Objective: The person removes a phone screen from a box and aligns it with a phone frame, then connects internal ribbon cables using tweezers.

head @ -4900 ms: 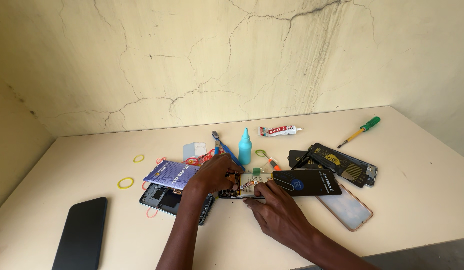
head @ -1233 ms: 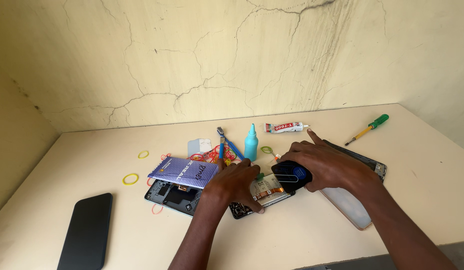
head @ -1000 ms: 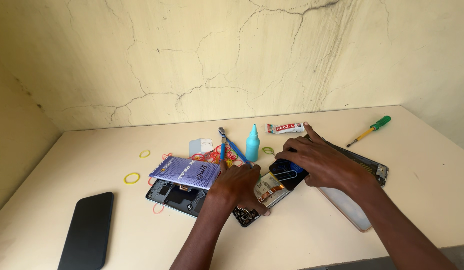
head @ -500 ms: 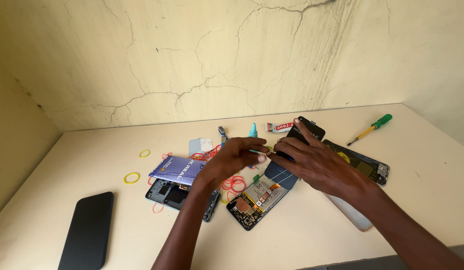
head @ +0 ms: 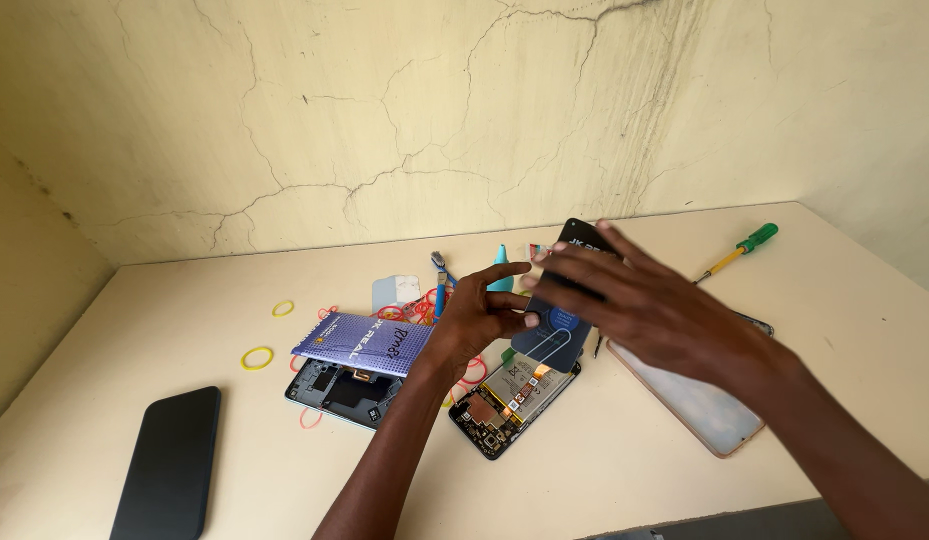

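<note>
Dark package (head: 564, 300) lifted — both hands (head: 624, 300)

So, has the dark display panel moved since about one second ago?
Yes. The dark display panel has been lifted off the opened phone and tilted up toward the wall; right hand and left hand hold it.

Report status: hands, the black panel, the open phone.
Both hands, left hand and right hand, grip black panel, lifted above open phone. Rubber bands lie apart.
</note>
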